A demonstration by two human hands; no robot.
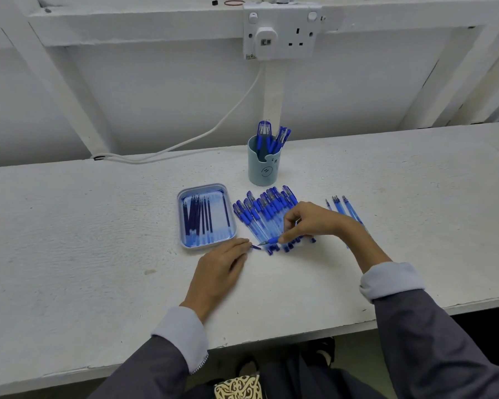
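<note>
A pen (269,241) is pinched by the right hand (314,223), mid-frame. The left hand (222,269) is laid flat, fingers straight, just below the tray (179,217).

Right grip (314,223) pinches a blue pen (269,241); left grip (222,269) rests flat beside the tray (180,217).

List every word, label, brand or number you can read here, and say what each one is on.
No text is legible anywhere in this view.
On the row of pens: any barrel print is too small and blurred to read.
On the pen pinched by the right hand: likewise unreadable.
On the pen cup: a drawn face only, no letters.
On the wall socket: no marking legible.
</note>
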